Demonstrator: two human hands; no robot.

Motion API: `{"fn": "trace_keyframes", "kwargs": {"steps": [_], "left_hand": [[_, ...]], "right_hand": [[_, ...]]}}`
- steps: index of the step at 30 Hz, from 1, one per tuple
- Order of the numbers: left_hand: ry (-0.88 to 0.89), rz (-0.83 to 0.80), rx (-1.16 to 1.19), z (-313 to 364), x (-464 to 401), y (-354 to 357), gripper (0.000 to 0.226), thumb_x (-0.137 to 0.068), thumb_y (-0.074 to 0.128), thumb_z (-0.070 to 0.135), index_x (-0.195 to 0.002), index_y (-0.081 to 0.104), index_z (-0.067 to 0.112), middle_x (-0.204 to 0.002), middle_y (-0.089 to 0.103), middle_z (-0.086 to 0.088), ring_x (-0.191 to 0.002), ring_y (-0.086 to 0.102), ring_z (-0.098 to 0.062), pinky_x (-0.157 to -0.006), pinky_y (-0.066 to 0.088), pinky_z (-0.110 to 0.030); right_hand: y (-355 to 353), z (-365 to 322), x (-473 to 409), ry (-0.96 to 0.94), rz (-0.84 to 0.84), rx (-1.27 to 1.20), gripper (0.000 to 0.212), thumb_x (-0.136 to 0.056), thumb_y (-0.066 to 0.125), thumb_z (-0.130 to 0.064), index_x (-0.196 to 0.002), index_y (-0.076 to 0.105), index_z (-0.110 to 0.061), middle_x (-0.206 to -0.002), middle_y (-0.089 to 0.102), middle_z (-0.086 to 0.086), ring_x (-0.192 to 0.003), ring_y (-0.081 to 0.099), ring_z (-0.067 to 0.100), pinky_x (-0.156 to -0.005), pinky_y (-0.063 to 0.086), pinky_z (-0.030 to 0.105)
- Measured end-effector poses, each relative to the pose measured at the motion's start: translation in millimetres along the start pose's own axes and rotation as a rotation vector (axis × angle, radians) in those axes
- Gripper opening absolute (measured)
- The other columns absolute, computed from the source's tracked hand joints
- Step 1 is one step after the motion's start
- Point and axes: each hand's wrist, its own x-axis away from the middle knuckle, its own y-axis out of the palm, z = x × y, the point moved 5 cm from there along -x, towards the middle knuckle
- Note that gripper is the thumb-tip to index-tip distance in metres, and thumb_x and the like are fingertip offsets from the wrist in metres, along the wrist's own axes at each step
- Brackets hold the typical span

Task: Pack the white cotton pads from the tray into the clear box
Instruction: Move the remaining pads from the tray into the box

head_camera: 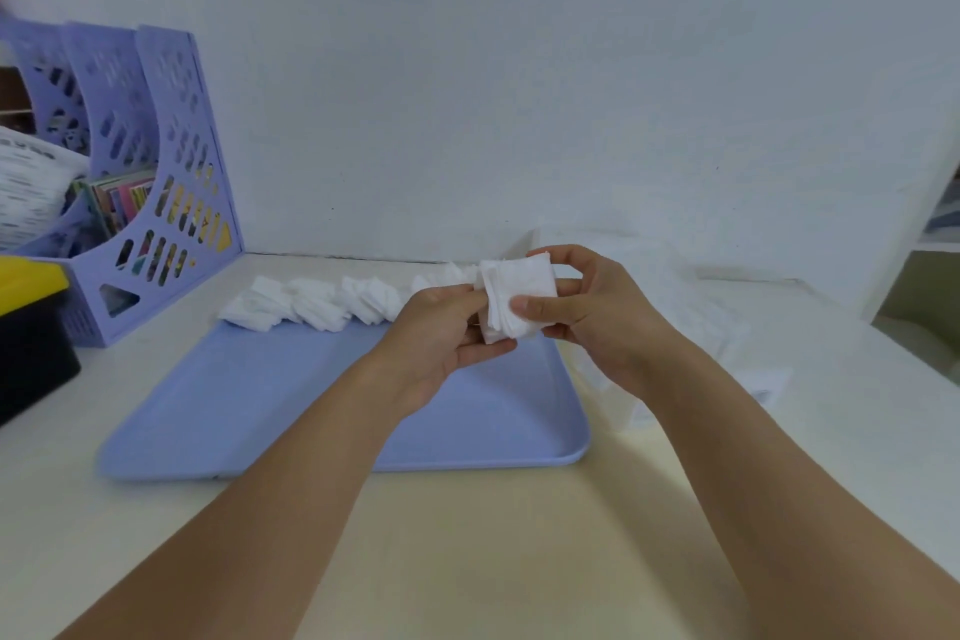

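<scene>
Both hands are up over the far right corner of the blue tray (270, 411), working 1 small stack of white cotton pads (514, 299) between them. The right hand (597, 312) has its thumb flat across the front of the stack and its fingers curled behind the top edge, so its grip is a pinch on the pads. The left hand (441, 338) comes in palm up from below, fingertips tucked against the stack's left edge and thumb under the bottom, its grip likewise closed on the pads.

This looks like squaring-up before the drop. To do it well, the edges want tapping flush while the pinch stays firm but light, since these soft pads will fan or slide if squeezed off-centre. Then 1 hand should take the whole stack so it goes in flat.

The target, the clear box (670, 327), sits on the table (467, 535) just right of the tray, partly behind the right hand and very faint; whether it holds pads already I cannot tell. More cotton pads (311, 304) wait in a loose row along the tray's far edge, so plenty remains.

Both forearms reach in from the bottom, converging, wrists lifted off the table. A lilac file rack (171, 203) stands far left.
</scene>
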Motion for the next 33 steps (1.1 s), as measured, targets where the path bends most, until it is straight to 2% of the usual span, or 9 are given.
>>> {"fn": "trace_keyframes", "kwargs": {"steps": [5, 9, 14, 18, 23, 26, 28, 30, 33], "left_hand": [[-0.002, -0.006, 0.031, 1.7, -0.7, 0.6, 0.025, -0.102, 0.052, 0.013, -0.118, 0.070, 0.006, -0.111, 0.076, -0.013, -0.103, 0.073, -0.025, -0.084, 0.062, -0.033], [0.004, -0.013, 0.064, 1.3, -0.3, 4.5, 0.027, -0.104, 0.050, 0.018, -0.121, 0.067, 0.005, -0.112, 0.075, -0.014, -0.104, 0.073, -0.027, -0.085, 0.062, -0.035], [0.005, -0.027, 0.105, 0.6, -1.8, 4.7, 0.030, -0.103, 0.054, 0.019, -0.126, 0.062, 0.001, -0.115, 0.074, -0.017, -0.106, 0.072, -0.028, -0.088, 0.061, -0.036], [0.011, -0.067, 0.098, -2.5, -1.9, 4.8, 0.032, -0.104, 0.052, 0.015, -0.130, 0.060, -0.002, -0.120, 0.072, -0.018, -0.112, 0.070, -0.028, -0.091, 0.059, -0.034], [-0.012, -0.060, 0.197, -3.1, -3.1, 4.6, 0.032, -0.105, 0.049, 0.014, -0.129, 0.059, -0.004, -0.122, 0.071, -0.019, -0.113, 0.069, -0.028, -0.092, 0.059, -0.034], [-0.014, -0.041, 0.207, -3.7, -2.9, 4.2, 0.030, -0.105, 0.051, 0.013, -0.127, 0.061, -0.004, -0.120, 0.072, -0.017, -0.111, 0.070, -0.028, -0.089, 0.060, -0.033], [0.006, 0.002, 0.216, -2.6, -3.8, 2.5, 0.029, -0.104, 0.051, 0.012, -0.126, 0.061, -0.004, -0.119, 0.072, -0.016, -0.109, 0.071, -0.027, -0.085, 0.061, -0.031], [0.045, 0.072, 0.193, -1.2, -4.6, -0.3, 0.026, -0.104, 0.052, 0.012, -0.123, 0.064, -0.001, -0.118, 0.073, -0.015, -0.105, 0.073, -0.025, -0.082, 0.061, -0.029], [0.096, 0.137, 0.116, -0.1, -5.1, -1.5, 0.018, -0.105, 0.052, 0.013, -0.106, 0.069, 0.008, -0.119, 0.072, -0.013, -0.104, 0.072, -0.024, -0.081, 0.061, -0.027]], "right_hand": [[-4.3, -0.1, -2.4, 0.004, 0.018, 0.068, 0.051, -0.080, 0.082, -0.002, -0.124, 0.060, -0.017, -0.102, 0.078, 0.012, -0.104, 0.072, 0.037, -0.094, 0.055, 0.050], [-6.0, -1.3, -2.1, -0.020, 0.053, 0.095, 0.054, -0.078, 0.085, -0.002, -0.123, 0.060, -0.017, -0.101, 0.078, 0.012, -0.098, 0.074, 0.033, -0.097, 0.056, 0.054], [-5.4, -1.0, -1.9, -0.048, 0.077, 0.101, 0.052, -0.079, 0.085, -0.003, -0.122, 0.060, -0.016, -0.102, 0.078, 0.010, -0.094, 0.076, 0.027, -0.092, 0.060, 0.048], [-6.1, -5.1, 0.1, -0.109, 0.133, 0.141, 0.050, -0.077, 0.086, -0.001, -0.119, 0.061, -0.012, -0.101, 0.072, 0.013, -0.089, 0.074, 0.026, -0.070, 0.063, 0.031], [-9.0, -5.2, -0.6, -0.132, 0.181, 0.131, 0.027, -0.078, 0.086, -0.006, -0.097, 0.068, -0.001, -0.096, 0.075, 0.016, -0.089, 0.076, 0.026, -0.075, 0.065, 0.038], [-8.2, -3.3, 0.7, -0.068, 0.130, 0.012, 0.025, -0.084, 0.082, -0.009, -0.099, 0.068, 0.005, -0.099, 0.076, 0.018, -0.091, 0.077, 0.027, -0.079, 0.064, 0.035], [-8.9, -3.9, 1.3, -0.032, 0.110, -0.057, 0.023, -0.087, 0.080, -0.015, -0.099, 0.070, 0.002, -0.098, 0.077, 0.013, -0.090, 0.076, 0.023, -0.078, 0.062, 0.030], [-13.0, -7.4, 2.1, -0.004, 0.120, -0.185, 0.013, -0.088, 0.078, -0.021, -0.086, 0.070, -0.011, -0.085, 0.075, 0.000, -0.076, 0.070, 0.012, -0.071, 0.056, 0.023], [-20.9, -12.8, 4.1, 0.014, 0.119, -0.363, 0.022, -0.087, 0.078, -0.029, -0.070, 0.066, -0.022, -0.070, 0.063, -0.009, -0.062, 0.054, 0.008, -0.059, 0.044, 0.020]]}}
